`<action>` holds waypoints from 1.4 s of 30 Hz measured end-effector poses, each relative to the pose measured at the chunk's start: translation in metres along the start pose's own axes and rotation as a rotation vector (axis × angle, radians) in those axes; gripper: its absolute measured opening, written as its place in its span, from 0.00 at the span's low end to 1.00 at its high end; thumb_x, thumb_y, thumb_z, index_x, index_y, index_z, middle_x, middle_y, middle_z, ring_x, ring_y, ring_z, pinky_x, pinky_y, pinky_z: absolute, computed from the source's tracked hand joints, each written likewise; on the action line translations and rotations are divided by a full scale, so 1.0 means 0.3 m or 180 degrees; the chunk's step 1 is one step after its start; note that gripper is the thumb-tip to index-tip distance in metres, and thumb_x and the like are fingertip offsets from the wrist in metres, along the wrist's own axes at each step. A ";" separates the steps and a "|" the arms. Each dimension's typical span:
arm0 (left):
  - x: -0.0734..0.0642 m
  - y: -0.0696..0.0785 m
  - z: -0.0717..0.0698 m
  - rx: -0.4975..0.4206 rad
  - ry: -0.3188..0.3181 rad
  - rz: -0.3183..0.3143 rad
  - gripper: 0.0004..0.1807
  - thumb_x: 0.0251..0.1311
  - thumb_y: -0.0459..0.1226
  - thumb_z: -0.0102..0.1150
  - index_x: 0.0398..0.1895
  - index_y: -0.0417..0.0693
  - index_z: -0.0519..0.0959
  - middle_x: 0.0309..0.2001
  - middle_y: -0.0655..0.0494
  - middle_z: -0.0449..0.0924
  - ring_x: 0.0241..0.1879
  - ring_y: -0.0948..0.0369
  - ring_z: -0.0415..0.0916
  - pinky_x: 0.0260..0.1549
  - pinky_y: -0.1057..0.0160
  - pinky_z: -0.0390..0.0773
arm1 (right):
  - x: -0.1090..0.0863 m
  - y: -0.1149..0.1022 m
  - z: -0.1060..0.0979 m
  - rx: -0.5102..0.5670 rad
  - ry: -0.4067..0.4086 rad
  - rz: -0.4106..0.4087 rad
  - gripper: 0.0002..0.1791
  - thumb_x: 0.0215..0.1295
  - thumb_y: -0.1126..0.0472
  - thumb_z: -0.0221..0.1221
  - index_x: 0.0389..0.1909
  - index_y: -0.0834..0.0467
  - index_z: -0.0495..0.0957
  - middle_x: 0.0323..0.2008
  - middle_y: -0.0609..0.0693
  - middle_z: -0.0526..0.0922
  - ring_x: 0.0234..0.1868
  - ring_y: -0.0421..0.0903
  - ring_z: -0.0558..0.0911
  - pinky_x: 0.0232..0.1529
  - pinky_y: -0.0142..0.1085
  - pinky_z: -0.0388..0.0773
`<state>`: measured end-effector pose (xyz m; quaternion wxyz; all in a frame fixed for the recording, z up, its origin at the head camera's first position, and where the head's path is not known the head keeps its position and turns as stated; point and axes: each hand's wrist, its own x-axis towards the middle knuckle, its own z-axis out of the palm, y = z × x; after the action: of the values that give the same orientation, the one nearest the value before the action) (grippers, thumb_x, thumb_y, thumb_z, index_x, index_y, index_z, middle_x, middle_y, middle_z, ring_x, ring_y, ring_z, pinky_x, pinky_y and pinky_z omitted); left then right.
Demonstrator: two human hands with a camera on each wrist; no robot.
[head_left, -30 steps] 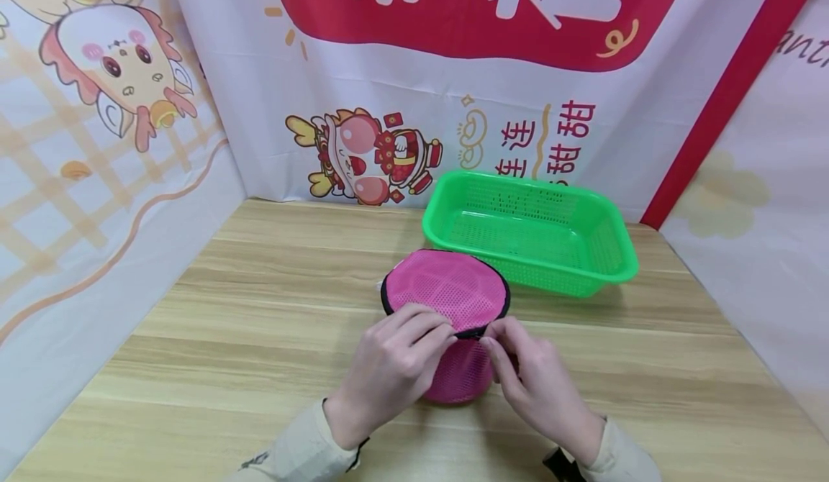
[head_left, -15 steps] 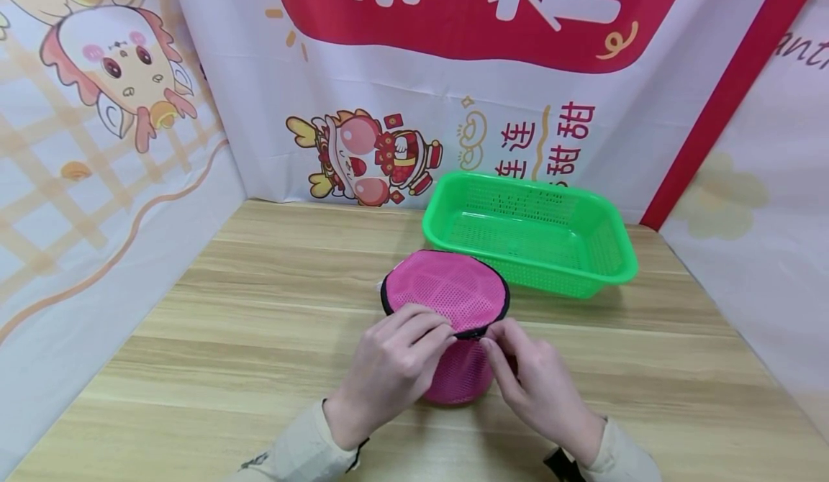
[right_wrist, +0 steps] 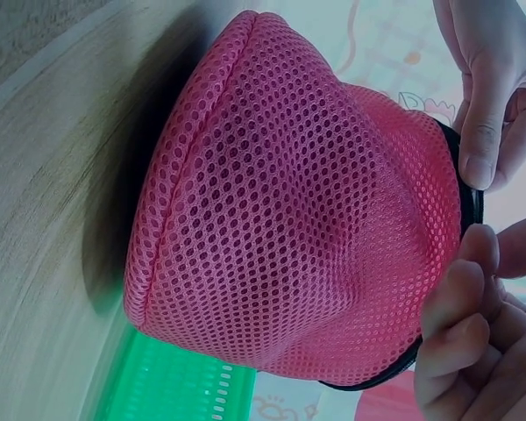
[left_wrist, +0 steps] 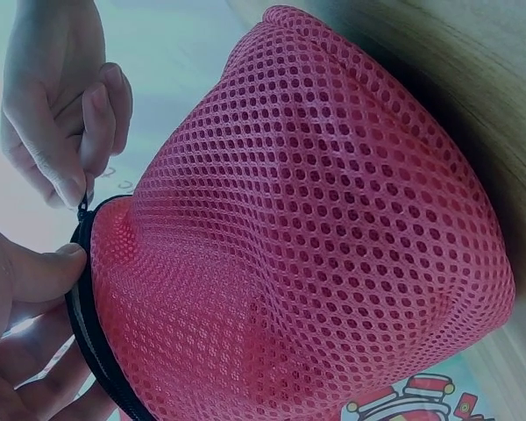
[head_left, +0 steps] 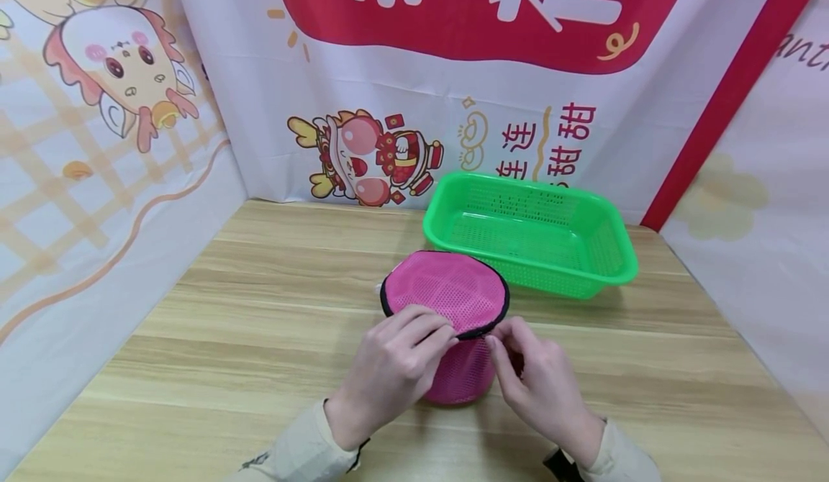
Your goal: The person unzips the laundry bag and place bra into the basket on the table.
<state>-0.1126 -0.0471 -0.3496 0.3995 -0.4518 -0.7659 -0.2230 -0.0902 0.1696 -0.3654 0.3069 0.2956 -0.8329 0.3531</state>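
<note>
A pink mesh laundry bag (head_left: pixel 456 374) stands on the table, its round lid (head_left: pixel 447 288) edged by a black zipper (left_wrist: pixel 92 329). My left hand (head_left: pixel 398 356) grips the front of the zippered rim, thumb on the near side, as the left wrist view shows. Just to its right, my right hand (head_left: pixel 537 374) pinches the small zipper pull (left_wrist: pixel 83 209) between thumb and forefinger. In the right wrist view the bag's mesh side (right_wrist: pixel 272 202) bulges and creases below the rim. What lies inside the bag is hidden.
Behind the bag and to the right sits a green plastic basket (head_left: pixel 531 270) with perforated sides. The wood-grain table (head_left: pixel 214 338) is backed by a printed cloth (head_left: pixel 259 93), with more cloth hanging on both sides.
My right hand has shifted slightly to the right along the rim with the zipper pull. The left hand keeps its grip in about the same place.
</note>
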 end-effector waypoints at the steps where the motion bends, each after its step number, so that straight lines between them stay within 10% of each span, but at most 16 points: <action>1: 0.000 0.000 0.000 -0.0002 0.0019 0.0005 0.03 0.59 0.32 0.66 0.35 0.43 0.85 0.36 0.55 0.82 0.40 0.59 0.77 0.42 0.66 0.80 | 0.001 0.001 -0.001 0.0008 0.0025 0.0013 0.07 0.61 0.72 0.60 0.34 0.57 0.74 0.17 0.36 0.67 0.15 0.32 0.63 0.14 0.20 0.59; 18: 0.001 -0.004 -0.001 -0.0013 0.0115 0.0016 0.04 0.57 0.31 0.67 0.36 0.43 0.86 0.37 0.55 0.83 0.40 0.59 0.78 0.43 0.65 0.80 | -0.003 0.015 -0.001 0.0084 -0.0146 0.0100 0.10 0.63 0.74 0.58 0.33 0.55 0.75 0.19 0.33 0.66 0.17 0.30 0.65 0.14 0.20 0.62; 42: -0.002 0.000 0.006 -0.0066 0.0001 -0.0016 0.06 0.57 0.32 0.67 0.38 0.43 0.86 0.38 0.55 0.83 0.42 0.59 0.78 0.45 0.65 0.79 | 0.001 0.016 -0.006 0.0344 0.0284 -0.0043 0.07 0.53 0.73 0.62 0.30 0.60 0.81 0.16 0.38 0.71 0.15 0.31 0.68 0.14 0.22 0.65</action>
<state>-0.1132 -0.0461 -0.3511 0.3943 -0.4539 -0.7646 -0.2321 -0.0932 0.1735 -0.3661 0.3297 0.3013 -0.7961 0.4084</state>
